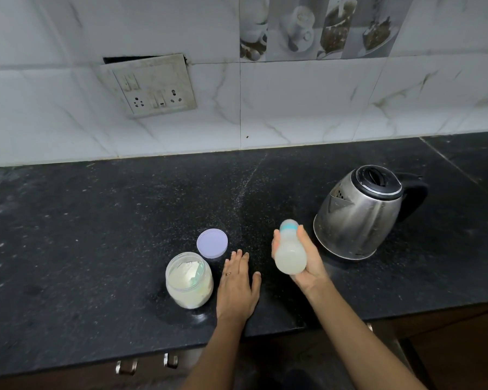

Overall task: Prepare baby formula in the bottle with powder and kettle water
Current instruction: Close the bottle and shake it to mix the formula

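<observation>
A socket plate (pixel 150 85) (tilted) on the tiled wall (pixel 307 108).

Shiny metal kettle (pixel 361 212); speckled dark stone countertop (pixel 96 235).

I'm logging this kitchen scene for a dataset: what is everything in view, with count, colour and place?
Speckled stone counter: one, black, across the foreground.
Clear plastic baby bottle: one, cloudy white liquid, teal collar, held tilted above the counter.
Open clear plastic jar: one, holds white powder, counter front left.
Round plastic lid: one, lavender, flat behind the jar.
Steel electric kettle: one, silver with black lid and handle, counter right.
Switch and socket panel: one, dirty white, on the tiled wall.
Metal drawer handles: two, silver, below the counter edge.
Left hand: one, flat on the counter beside the jar.
Right hand: one, grips the bottle.
</observation>
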Motion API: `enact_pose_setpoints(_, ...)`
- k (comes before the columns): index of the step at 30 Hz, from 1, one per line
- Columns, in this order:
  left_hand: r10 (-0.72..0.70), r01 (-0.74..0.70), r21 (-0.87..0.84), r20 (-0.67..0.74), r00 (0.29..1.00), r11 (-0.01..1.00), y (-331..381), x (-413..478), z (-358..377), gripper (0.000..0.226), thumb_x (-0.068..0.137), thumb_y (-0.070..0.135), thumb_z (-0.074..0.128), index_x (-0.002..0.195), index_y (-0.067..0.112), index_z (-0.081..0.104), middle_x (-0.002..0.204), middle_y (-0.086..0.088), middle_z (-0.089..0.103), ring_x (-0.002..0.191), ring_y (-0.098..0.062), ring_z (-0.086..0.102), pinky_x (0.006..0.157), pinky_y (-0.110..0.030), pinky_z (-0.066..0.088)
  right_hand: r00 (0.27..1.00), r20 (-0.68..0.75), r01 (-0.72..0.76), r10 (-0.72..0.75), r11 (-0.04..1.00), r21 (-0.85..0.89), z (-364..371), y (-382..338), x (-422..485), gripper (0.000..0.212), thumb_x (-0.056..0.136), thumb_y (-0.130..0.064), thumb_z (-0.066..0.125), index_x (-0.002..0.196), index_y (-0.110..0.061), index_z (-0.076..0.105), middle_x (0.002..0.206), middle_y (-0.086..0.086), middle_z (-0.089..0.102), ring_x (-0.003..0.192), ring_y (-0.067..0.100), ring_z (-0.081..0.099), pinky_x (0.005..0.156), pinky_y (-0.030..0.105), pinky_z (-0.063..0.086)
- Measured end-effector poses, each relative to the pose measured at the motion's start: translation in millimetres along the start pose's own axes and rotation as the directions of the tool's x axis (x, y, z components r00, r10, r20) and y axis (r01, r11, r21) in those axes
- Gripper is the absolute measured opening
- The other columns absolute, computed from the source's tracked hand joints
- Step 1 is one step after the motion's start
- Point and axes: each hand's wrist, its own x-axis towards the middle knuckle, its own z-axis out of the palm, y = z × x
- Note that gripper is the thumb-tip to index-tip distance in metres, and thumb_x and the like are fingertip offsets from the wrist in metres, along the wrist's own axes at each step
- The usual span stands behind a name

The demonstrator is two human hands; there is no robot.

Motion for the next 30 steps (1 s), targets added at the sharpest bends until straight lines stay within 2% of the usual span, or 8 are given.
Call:
enact_pose_setpoints(3, 0.001, -0.001, -0.005, 0.001, 1.0, 1.0, -0.5, 0.3, 0.4, 0.07, 0.089, 0.048, 0.019, 0.143, 0.009, 0.041, 0.152, -0.009, 0.036, 0.144, -0.018, 0.023, 0.116, -0.026, 0.002, 0.999, -0.041, 0.004, -0.008, 0.996, -0.094, 1.8, 0.4, -1.6, 0.066, 0.078, -0.027, 0.077, 0.127, -0.002, 0.041, 0.11, 0.014, 0.057, 0.08, 0.02, 0.059, 0.065, 0.03, 0.053)
enact_pose_setpoints(6, 0.0, 0.0, 0.002, 0.009, 1.0, 1.0, -0.8, 0.6, 1.5, 0.069, 0.089, 0.048, 0.019, 0.143, 0.009, 0.041, 0.151, -0.009, 0.037, 0.144, -0.017, 0.023, 0.116, -0.026, 0.002, 0.995, -0.061, 0.069, -0.081, 0.981, -0.182, 21.5, 1.5, 1.7, 0.077, 0.06, -0.03, 0.089, 0.122, -0.006, 0.05, 0.1, 0.011, 0.062, 0.072, 0.018, 0.062, 0.057, 0.03, 0.055)
enact_pose_setpoints(8, -0.002, 0.002, 0.003, 0.006, 1.0, 1.0, -0.6, 1.0, 1.0, 0.068, 0.09, 0.047, 0.02, 0.142, 0.009, 0.043, 0.151, -0.009, 0.038, 0.144, -0.018, 0.024, 0.116, -0.026, 0.003, 0.996, -0.078, 0.044, -0.038, 0.997, 0.07, 13.9, -2.1, 4.1, 0.082, 0.051, -0.02, 0.093, 0.121, -0.004, 0.053, 0.097, 0.014, 0.063, 0.074, 0.023, 0.065, 0.06, 0.035, 0.059)
enact_pose_setpoints(12, -0.001, 0.001, 0.001, 0.003, 1.0, 1.0, 0.0, 0.3, -0.3, 0.067, 0.09, 0.047, 0.021, 0.141, 0.01, 0.043, 0.15, -0.009, 0.039, 0.143, -0.018, 0.025, 0.116, -0.026, 0.004, 1.0, -0.002, -0.03, 0.03, 0.999, -0.045, 10.8, -5.8, -4.3, 0.065, 0.084, -0.031, 0.07, 0.126, 0.002, 0.033, 0.109, 0.019, 0.057, 0.079, 0.025, 0.063, 0.064, 0.032, 0.056)
enact_pose_setpoints(14, -0.004, 0.004, 0.004, 0.01, 1.0, 1.0, -0.2, 0.3, 0.1, 0.067, 0.09, 0.047, 0.021, 0.141, 0.01, 0.043, 0.15, -0.009, 0.039, 0.143, -0.018, 0.026, 0.116, -0.026, 0.004, 0.994, 0.109, 0.035, -0.02, 0.99, -0.137, 23.3, -4.5, -6.0, 0.071, 0.079, -0.035, 0.075, 0.124, -0.006, 0.029, 0.103, 0.015, 0.062, 0.074, 0.023, 0.065, 0.06, 0.032, 0.057)
enact_pose_setpoints(17, -0.005, 0.005, 0.01, 0.004, 1.0, 1.0, -1.0, 0.3, 1.5, 0.065, 0.09, 0.046, 0.023, 0.14, 0.009, 0.044, 0.149, -0.01, 0.04, 0.143, -0.019, 0.028, 0.116, -0.027, 0.006, 0.999, 0.05, 0.007, -0.015, 0.989, 0.148, 14.2, -9.8, -2.3, 0.081, 0.062, -0.026, 0.089, 0.127, -0.007, 0.044, 0.103, 0.014, 0.064, 0.072, 0.023, 0.066, 0.059, 0.035, 0.058)
enact_pose_setpoints(24, -0.005, 0.005, 0.004, -0.005, 1.0, 1.0, -0.3, 0.9, 1.8, 0.067, 0.09, 0.047, 0.022, 0.141, 0.009, 0.044, 0.15, -0.01, 0.039, 0.143, -0.019, 0.027, 0.116, -0.027, 0.004, 0.995, -0.087, 0.051, -0.044, 0.996, 0.072, 24.7, -3.3, -6.0, 0.094, 0.051, -0.029, 0.094, 0.131, -0.009, 0.049, 0.103, 0.009, 0.067, 0.073, 0.019, 0.068, 0.058, 0.032, 0.058)
enact_pose_setpoints(30, -0.003, 0.003, 0.008, -0.008, 1.0, 1.0, 0.0, 0.1, 1.8, 0.067, 0.09, 0.047, 0.022, 0.14, 0.008, 0.045, 0.149, -0.01, 0.041, 0.142, -0.019, 0.029, 0.116, -0.028, 0.006, 0.999, -0.052, 0.014, -0.013, 1.0, 0.027, 36.4, -5.7, -11.1, 0.074, 0.069, -0.039, 0.08, 0.126, -0.008, 0.044, 0.103, 0.013, 0.063, 0.067, 0.022, 0.064, 0.052, 0.033, 0.056)
